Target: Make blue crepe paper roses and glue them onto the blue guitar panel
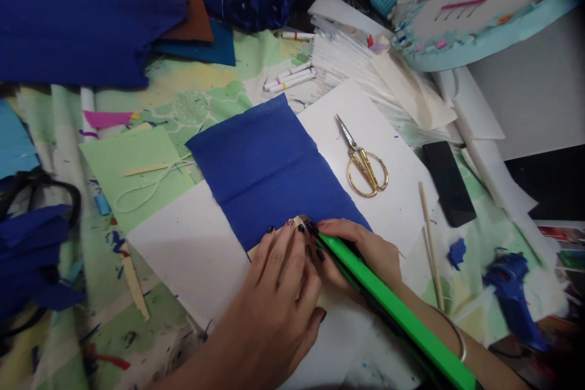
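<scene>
My left hand [286, 280] lies with its fingers stretched over a strip of beige paper at the near edge of a blue crepe paper sheet [269, 164]. Closed around a long green-and-black stapler [379, 292] is my right hand [370, 250]. The stapler's tip meets the beige strip beside my left fingertips; whether its jaws are closed cannot be made out. Under the crepe paper lie white sheets [183, 250]. Gold-handled scissors [365, 164] rest on the white paper to the right, points away from me.
A black phone [449, 183] and a thin wooden stick [431, 244] lie at the right, near a blue tape dispenser [514, 292]. Green paper [146, 164] with white cord sits at the left. White sticks [342, 64] and a decorated round piece [479, 6] are at the back.
</scene>
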Available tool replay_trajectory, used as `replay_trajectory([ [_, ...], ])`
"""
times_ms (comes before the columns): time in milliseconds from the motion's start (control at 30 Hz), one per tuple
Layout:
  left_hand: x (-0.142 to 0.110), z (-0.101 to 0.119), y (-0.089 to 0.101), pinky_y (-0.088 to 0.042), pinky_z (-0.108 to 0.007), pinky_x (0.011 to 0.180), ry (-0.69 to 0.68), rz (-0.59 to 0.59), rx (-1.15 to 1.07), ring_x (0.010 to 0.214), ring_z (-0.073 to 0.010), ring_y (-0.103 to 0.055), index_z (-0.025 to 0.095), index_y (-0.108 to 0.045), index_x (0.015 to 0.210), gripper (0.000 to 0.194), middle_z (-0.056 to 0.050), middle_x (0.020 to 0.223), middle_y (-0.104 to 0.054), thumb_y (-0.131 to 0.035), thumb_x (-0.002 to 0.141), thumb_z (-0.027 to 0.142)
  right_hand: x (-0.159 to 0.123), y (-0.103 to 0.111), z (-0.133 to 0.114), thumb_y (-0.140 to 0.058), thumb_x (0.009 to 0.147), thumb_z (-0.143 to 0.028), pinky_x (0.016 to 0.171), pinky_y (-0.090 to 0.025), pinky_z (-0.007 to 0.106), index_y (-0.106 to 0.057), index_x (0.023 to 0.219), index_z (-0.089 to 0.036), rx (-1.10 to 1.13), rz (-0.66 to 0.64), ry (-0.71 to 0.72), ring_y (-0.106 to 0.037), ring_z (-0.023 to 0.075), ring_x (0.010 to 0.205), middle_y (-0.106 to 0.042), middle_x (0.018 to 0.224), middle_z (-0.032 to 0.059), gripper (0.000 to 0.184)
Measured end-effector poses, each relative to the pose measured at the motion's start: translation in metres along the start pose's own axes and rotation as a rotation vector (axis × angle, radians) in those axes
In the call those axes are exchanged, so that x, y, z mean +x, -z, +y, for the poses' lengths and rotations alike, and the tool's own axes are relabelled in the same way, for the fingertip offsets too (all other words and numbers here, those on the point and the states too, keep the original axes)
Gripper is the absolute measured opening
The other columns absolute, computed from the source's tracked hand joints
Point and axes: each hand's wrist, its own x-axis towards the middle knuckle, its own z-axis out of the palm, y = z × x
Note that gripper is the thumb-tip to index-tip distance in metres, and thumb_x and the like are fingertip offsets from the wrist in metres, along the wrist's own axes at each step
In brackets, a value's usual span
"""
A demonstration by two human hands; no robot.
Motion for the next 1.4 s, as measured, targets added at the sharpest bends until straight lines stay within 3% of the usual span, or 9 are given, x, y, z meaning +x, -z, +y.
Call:
replay_trajectory([
  [1400,-0.0001,-0.0001,0.0001,-0.035,-0.06,0.103,0.002,0.006,0.001,0.131,-0.0453,-0.035,0.001,-0.056,0.117,0.05,-0.032,0.137,-0.043,-0.051,0.086,0.041,-0.0013,-0.0008,0.0019,-0.059,0.072,-0.01,0.063,-0.06,0.023,-0.056,0.095,-0.027,0.017,0.035,0.056,-0.072,0.0153,0.068,-0.073,0.08,-0.0008,0.029],
])
